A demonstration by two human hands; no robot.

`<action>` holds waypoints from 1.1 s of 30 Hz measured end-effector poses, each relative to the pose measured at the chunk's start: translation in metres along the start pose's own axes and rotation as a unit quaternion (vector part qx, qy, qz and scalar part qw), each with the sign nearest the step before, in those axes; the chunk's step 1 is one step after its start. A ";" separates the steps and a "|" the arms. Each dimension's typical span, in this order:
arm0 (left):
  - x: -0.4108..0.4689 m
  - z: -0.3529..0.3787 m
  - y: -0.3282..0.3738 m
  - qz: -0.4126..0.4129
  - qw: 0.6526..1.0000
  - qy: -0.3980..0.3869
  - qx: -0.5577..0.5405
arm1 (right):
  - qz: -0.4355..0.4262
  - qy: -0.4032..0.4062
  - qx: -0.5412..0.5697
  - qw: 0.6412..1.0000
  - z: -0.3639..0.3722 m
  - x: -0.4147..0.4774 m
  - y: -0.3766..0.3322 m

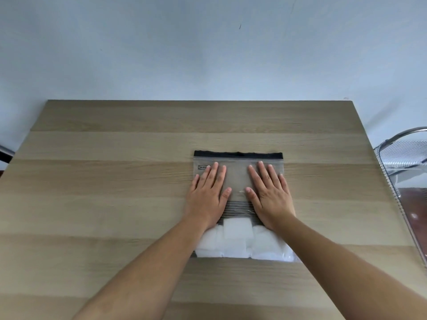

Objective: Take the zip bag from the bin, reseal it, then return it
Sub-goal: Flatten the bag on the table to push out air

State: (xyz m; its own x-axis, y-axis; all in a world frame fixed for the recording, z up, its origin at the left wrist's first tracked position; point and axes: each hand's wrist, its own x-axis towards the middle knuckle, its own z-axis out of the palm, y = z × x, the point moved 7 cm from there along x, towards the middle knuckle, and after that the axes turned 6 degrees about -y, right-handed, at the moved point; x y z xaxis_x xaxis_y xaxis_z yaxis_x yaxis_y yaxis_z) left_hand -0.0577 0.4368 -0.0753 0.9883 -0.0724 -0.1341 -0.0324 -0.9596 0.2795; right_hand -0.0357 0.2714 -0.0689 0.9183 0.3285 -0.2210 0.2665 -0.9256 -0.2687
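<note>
A clear zip bag (238, 181) lies flat on the wooden table (115, 181), its black zip strip (238, 154) at the far end. Several white blocks (235, 241) fill its near end. My left hand (208, 192) presses flat on the bag's left half, fingers straight and spread. On the right half my right hand (269, 192) presses the same way. Both sets of fingertips stop a little short of the zip strip. The bag's middle is partly hidden under my palms.
A clear plastic bin (402, 162) with a metal handle stands off the table's right edge. A pale wall rises behind the table's far edge. A dark object shows at the far left edge of the view.
</note>
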 end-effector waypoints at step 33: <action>-0.037 -0.038 -0.003 -0.001 0.998 -0.066 -0.004 | 0.017 -0.058 0.054 0.997 -0.031 -0.025 -0.006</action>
State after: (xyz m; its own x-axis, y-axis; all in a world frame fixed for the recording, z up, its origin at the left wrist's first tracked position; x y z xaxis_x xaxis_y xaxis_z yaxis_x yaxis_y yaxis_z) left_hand -0.0880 0.4524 -0.0348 0.9604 -0.1054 -0.2581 -0.0284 -0.9579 0.2858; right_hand -0.0509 0.2629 -0.0329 0.8849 0.3225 -0.3361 0.1971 -0.9131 -0.3570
